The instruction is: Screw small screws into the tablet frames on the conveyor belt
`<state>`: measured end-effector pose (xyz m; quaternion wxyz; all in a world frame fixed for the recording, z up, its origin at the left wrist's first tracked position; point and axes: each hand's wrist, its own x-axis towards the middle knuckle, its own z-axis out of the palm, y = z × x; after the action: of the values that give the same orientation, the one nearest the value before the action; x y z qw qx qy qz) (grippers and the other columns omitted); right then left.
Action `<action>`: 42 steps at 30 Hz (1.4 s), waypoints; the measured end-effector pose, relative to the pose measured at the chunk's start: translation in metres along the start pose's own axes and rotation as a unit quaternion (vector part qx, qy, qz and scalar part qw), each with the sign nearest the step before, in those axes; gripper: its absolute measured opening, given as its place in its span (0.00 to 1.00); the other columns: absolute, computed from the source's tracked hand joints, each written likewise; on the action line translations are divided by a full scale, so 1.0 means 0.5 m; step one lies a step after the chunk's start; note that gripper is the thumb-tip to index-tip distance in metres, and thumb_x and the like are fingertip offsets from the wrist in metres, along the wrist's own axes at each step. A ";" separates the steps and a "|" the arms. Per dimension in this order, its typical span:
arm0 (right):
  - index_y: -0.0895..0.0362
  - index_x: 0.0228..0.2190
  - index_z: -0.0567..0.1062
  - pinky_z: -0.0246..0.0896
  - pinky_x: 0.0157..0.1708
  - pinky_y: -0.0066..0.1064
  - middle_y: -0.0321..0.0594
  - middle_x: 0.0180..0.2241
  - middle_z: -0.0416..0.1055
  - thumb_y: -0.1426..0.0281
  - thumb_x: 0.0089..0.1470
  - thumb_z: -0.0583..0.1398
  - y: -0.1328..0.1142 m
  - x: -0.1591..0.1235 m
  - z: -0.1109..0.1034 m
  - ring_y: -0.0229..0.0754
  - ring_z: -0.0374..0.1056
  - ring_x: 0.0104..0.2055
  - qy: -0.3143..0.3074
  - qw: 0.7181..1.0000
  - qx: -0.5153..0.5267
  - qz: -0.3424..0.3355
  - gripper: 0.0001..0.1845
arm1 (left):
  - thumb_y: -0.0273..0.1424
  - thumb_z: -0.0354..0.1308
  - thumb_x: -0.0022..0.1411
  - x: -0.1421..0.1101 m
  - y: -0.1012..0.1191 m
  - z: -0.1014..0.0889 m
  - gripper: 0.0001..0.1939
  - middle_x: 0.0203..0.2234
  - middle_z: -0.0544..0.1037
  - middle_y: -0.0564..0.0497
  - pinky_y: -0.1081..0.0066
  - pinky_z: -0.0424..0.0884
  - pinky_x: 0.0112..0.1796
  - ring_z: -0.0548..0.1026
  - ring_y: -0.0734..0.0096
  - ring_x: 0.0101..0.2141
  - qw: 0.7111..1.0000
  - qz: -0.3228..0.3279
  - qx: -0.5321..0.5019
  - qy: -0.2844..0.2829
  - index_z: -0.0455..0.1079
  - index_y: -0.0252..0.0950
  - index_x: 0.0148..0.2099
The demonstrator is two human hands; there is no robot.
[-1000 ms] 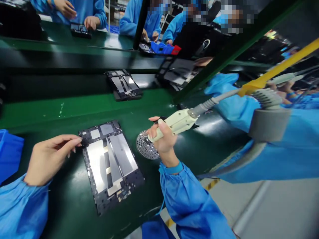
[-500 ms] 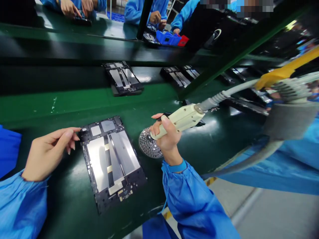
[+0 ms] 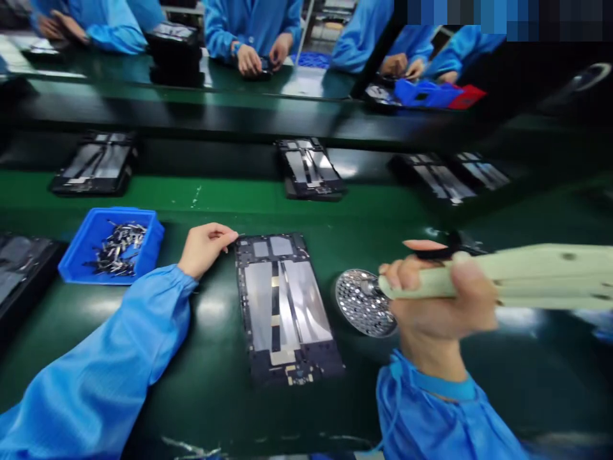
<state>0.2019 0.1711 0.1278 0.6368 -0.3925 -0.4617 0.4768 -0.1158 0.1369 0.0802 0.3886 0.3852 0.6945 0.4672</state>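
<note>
My left hand (image 3: 201, 252) has its fingertips pinched together, my right hand (image 3: 431, 319) grips the cream plastic tool (image 3: 546, 275), and the flat black-and-silver tablet (image 3: 290, 310) between them lies uncovered, apparently unfinished.

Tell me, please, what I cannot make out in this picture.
Head view:
Left hand: whether it pinches anything is too small to tell.
Cream tool: rear end cut off by the right edge.
Whether it touches the perforated disc: blurred.
Black device at left: cut off by the left edge.
</note>
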 end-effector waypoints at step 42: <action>0.54 0.19 0.73 0.59 0.16 0.29 0.27 0.09 0.59 0.54 0.45 0.68 0.125 0.001 0.389 0.33 0.56 0.11 -0.151 0.986 0.020 0.063 0.18 | 0.27 0.63 0.59 0.017 -0.027 0.054 0.05 0.27 0.81 0.52 0.72 0.67 0.35 0.74 0.69 0.28 0.986 0.087 0.130 -0.051 0.80 0.35 0.33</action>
<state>-0.0006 0.1981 0.1210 0.5357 -0.3317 -0.5175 0.5789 -0.0975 0.1504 0.0588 0.3278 0.5150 0.6924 0.3845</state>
